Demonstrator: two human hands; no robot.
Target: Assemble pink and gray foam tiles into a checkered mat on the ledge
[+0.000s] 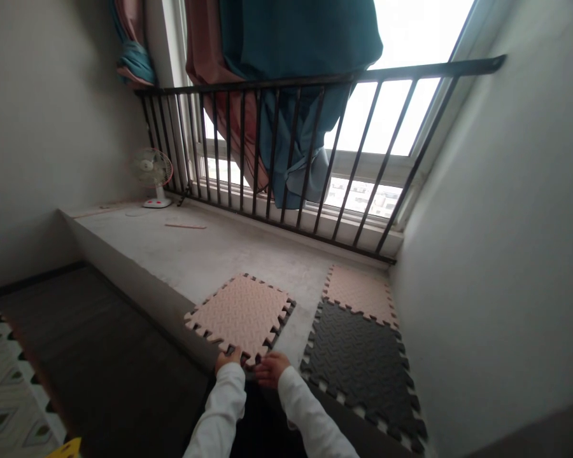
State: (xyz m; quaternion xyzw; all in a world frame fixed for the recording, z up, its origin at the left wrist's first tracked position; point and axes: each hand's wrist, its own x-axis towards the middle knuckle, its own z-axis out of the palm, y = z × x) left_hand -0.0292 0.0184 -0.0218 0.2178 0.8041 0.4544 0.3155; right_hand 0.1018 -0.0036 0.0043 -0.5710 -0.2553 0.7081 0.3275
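A beige interlocking foam mat tile (246, 312) lies on the window ledge, its near part reaching over the ledge's front edge. Dark teeth show beneath its right side, as if a black tile is under it. My left hand (228, 359) grips the near left edge, fingers partly hidden by the tile. At the near corner my right hand (271, 369) is closed, with fingertips on the tile's edge. To the right, a black foam tile (358, 356) is joined to another beige tile (358, 294) by the wall.
A black metal railing (286, 95) runs along the window, with teal curtains (300, 38) behind and over it. A small fan (155, 178) and a thin stick (185, 226) rest on the concrete ledge (143, 238). A patterned mat (9, 388) lies at lower left.
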